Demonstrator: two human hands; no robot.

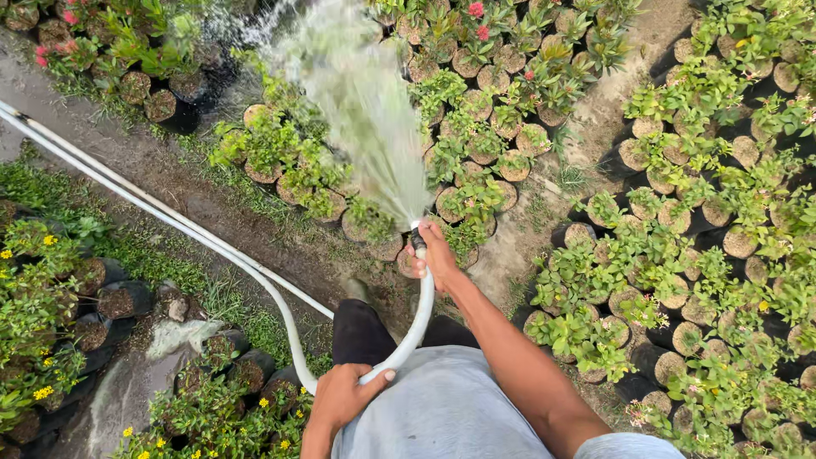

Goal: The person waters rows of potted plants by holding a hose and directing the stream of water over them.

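My right hand [436, 255] grips the end of a white hose [255, 270] just behind its dark nozzle [417, 235]. A wide spray of water [361, 102] fans up and away from the nozzle over rows of small potted plants [293, 161]. My left hand [344, 395] holds the same hose lower down, close to my waist, where it bends. The hose runs from there across the dirt path toward the upper left.
Black nursery pots with green and red-flowering plants [501, 59] fill the top and right. Yellow-flowering pots [34, 289] stand at the left and bottom left. A dirt path [170, 191] runs diagonally between the beds. My grey shirt and dark trousers show at the bottom.
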